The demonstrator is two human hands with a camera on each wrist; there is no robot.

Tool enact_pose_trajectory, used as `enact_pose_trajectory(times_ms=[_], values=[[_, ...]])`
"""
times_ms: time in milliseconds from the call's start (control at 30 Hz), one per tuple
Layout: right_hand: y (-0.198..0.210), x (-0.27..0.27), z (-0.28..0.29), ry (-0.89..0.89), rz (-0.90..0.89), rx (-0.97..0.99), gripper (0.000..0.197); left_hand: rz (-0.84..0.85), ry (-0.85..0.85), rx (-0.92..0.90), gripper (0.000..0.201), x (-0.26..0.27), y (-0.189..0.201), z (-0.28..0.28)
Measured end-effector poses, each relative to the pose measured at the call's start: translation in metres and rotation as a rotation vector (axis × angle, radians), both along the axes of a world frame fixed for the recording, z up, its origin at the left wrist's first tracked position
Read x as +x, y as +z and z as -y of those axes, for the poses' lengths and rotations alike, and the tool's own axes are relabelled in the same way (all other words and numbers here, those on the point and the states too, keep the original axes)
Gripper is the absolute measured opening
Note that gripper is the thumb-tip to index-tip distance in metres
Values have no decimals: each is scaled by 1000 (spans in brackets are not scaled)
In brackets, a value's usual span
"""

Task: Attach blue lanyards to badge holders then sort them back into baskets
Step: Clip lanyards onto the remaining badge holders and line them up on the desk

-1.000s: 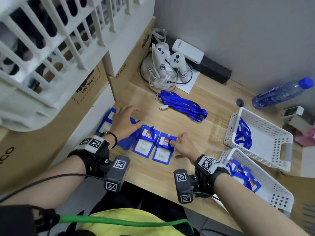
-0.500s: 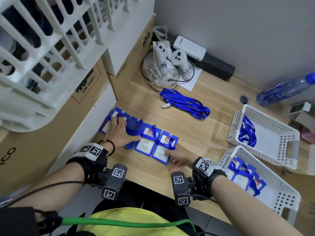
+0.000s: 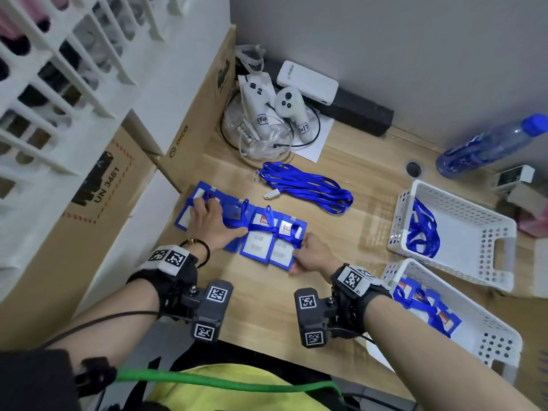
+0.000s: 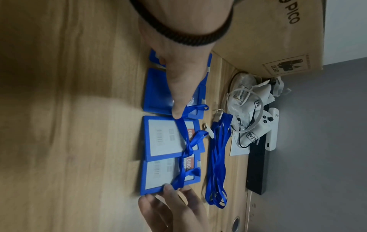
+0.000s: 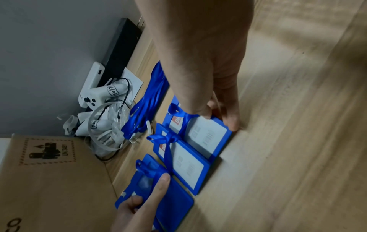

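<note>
The left hand (image 3: 207,223) lies flat, fingers straight, pressing the left end of a row of blue badge holders (image 3: 258,241) on the table (image 3: 261,292). The right hand (image 3: 311,256) curls its fingers around the row's right end holder (image 5: 208,130), thumb at its edge. Loose lanyards (image 3: 308,186) lie just behind the row.

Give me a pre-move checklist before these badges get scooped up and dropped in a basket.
1. Row of badge holders pushed together, edges touching: ok.
2. Left hand flat on the left end of the row: ok.
3. Right hand gripping the right end holder: ok.
4. Lanyards tied on the two face-up holders: ok; those under the left hand: cannot tell.
5. Near basket has room beside the badges already in it: ok.
6. Loose lanyard bundle lies apart from the row: ok.
</note>
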State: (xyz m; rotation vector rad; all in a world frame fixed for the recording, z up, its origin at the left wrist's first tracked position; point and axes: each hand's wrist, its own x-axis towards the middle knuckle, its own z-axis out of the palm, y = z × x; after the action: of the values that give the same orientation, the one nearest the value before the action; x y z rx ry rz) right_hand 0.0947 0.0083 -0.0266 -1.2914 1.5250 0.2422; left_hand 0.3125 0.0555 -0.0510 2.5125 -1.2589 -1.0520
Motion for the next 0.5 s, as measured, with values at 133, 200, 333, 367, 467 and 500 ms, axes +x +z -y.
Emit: enact_pose_trajectory(times_ms=[133, 200, 333, 367, 467, 500], values=[[-6, 2, 13, -74, -1, 15, 23, 48, 50, -25, 77, 6, 0, 9], [-6, 5, 18, -102, 22, 19, 28, 54, 70, -25, 77, 9, 1, 12], [-4, 8, 22, -72, 48, 30, 25, 53, 99, -171, 57, -1, 6, 17], [-4, 8, 22, -69, 58, 31, 25, 35, 79, -222, 48, -7, 8, 20], [-4, 5, 23, -78, 71, 23, 23, -212, -81, -232, 22, -28, 14, 28], [-3, 3, 23, -100, 81, 13, 23, -290, -180, -192, 16, -36, 15, 30]])
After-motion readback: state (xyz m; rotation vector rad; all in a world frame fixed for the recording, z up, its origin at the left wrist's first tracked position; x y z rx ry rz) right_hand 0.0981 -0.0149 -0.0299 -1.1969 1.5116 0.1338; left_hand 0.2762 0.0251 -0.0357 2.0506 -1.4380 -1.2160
